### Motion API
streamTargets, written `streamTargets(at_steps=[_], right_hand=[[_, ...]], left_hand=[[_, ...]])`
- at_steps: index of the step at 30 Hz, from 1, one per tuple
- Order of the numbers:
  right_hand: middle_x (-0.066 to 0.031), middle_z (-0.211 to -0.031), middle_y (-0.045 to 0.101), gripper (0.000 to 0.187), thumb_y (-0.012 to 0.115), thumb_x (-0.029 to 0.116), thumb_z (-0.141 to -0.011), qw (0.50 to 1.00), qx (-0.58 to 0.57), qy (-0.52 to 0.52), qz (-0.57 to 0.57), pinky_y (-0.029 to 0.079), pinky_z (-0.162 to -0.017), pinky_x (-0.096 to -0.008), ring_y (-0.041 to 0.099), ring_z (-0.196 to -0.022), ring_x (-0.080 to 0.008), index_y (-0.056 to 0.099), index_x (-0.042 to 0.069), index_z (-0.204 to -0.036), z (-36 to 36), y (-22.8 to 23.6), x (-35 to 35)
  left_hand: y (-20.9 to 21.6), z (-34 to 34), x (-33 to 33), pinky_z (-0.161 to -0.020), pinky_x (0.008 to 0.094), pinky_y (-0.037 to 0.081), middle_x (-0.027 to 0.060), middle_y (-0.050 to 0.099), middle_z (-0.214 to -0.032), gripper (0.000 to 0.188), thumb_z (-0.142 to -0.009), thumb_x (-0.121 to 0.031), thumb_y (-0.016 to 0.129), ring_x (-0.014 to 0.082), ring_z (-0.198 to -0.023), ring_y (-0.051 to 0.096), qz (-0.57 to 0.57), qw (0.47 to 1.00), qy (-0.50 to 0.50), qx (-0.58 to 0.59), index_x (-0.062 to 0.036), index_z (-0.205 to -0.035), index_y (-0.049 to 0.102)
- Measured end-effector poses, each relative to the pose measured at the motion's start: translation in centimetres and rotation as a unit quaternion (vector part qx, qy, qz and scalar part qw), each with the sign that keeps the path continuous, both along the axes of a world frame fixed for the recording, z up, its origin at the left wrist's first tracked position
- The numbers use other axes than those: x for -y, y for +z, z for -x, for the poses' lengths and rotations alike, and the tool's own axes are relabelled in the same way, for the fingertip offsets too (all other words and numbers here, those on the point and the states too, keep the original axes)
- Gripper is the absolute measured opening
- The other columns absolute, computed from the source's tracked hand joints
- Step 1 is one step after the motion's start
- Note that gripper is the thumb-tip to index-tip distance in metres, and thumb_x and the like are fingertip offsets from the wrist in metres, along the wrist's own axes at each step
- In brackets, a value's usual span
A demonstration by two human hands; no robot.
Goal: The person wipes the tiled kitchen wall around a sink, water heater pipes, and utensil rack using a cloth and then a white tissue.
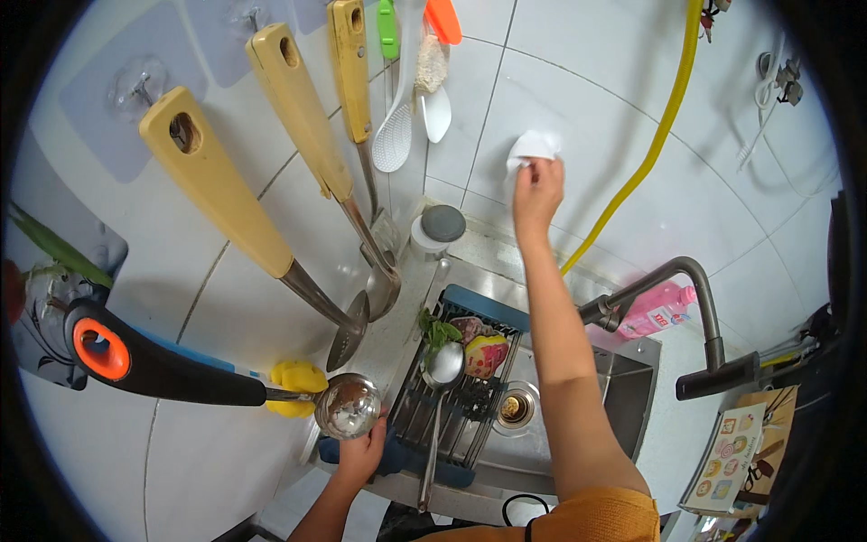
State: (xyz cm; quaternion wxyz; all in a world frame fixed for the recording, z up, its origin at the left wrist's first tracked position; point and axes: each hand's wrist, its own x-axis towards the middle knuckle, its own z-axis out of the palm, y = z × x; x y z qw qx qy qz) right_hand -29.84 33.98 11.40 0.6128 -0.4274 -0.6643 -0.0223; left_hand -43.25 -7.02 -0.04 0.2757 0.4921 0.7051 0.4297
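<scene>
Cloth: white cloth [533, 144] pressed vs. white tiled wall [578, 99], above the sink, just left of yellow hose [664, 122].
R hand: right hand [537, 190] stretched up, arm fully extended; fingers clamped on cloth's lower edge.
L hand: left hand [361, 452] low at sink's near-left edge; fingers curled onto dark-blue rim of drain rack [470, 388], just beside steel ladle bowl [348, 406].
Rack: sits over sink [623, 397]; holds long spoon [442, 370], greens, a colourful scrubber.
Wall, left: yellow-handled utensils [217, 194] hang on hooks w/ a white slotted spoon [395, 135].
Faucet: grey faucet [686, 298] arcs over basin; pink bottle [659, 307] behind it.
</scene>
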Motion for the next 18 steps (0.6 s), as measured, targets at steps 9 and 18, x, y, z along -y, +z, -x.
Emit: streamTargets(at_steps=[9,18], right_hand=[[-0.0098,-0.094,0.056,0.025,0.053,0.008,-0.078,0.906,0.38,0.105,-0.152,0.045,-0.074,-0.0363,0.053,-0.089,-0.0274,0.059,0.003,-0.102,1.1,-1.6,-4.3],[-0.0082,-0.103,0.054,0.03,0.053,0.013,-0.08,0.866,0.493,0.059,-0.052,0.037,-0.094,-0.0341,0.048,-0.106,-0.0223,0.059,0.004,-0.108,-2.7,-6.0,-1.9]], left_hand=[[-2.1,-0.2,-11.0,-0.096,0.0449,0.038,0.0171,0.053,-0.119,0.032,-0.086,-0.009,0.055,0.0369,-0.117,0.047,-0.114,0.974,-0.079,-0.177,-0.0013,-0.117,0.054],[-1.5,-0.8,-19.5,-0.102,0.0439,0.034,0.0194,0.047,-0.126,0.036,-0.087,-0.009,0.052,0.0356,-0.123,0.041,-0.178,0.958,-0.045,-0.222,0.0012,-0.121,0.048]])
